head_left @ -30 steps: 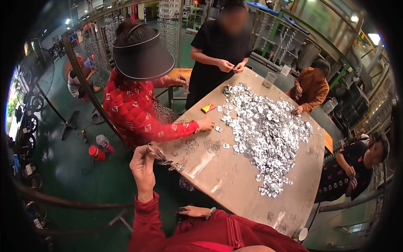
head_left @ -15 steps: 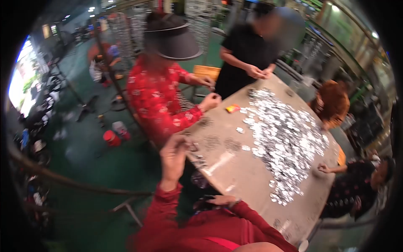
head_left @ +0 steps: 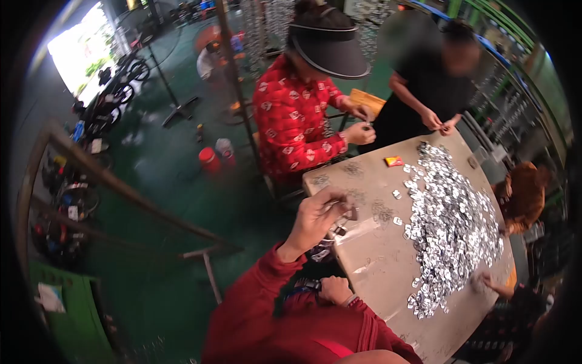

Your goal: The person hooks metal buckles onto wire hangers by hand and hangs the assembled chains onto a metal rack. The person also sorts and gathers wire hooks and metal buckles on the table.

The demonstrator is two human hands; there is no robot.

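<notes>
My left hand [head_left: 315,219] is raised at the table's left edge, fingers curled and pinched together on something too blurred to make out. Small metal pieces [head_left: 339,231] lie just under its fingertips. Low near my lap, my right hand [head_left: 335,290] is closed, and what it may hold is hidden. A large pile of shiny metal pieces [head_left: 451,227] covers much of the brown table [head_left: 370,285]. Thin dark bits [head_left: 382,211] lie between the pile and my left hand.
A person in a patterned red shirt [head_left: 297,115] and one in black [head_left: 430,85] handle small things at the far side. Two more people [head_left: 524,197] are at the right. A red and yellow packet [head_left: 393,161] lies on the table. A metal rail [head_left: 133,197] stands left.
The view has swung left, so the table and people appear farther right. My right hand's fingers, spread out before, are now curled in. My left hand stays raised by the table edge.
</notes>
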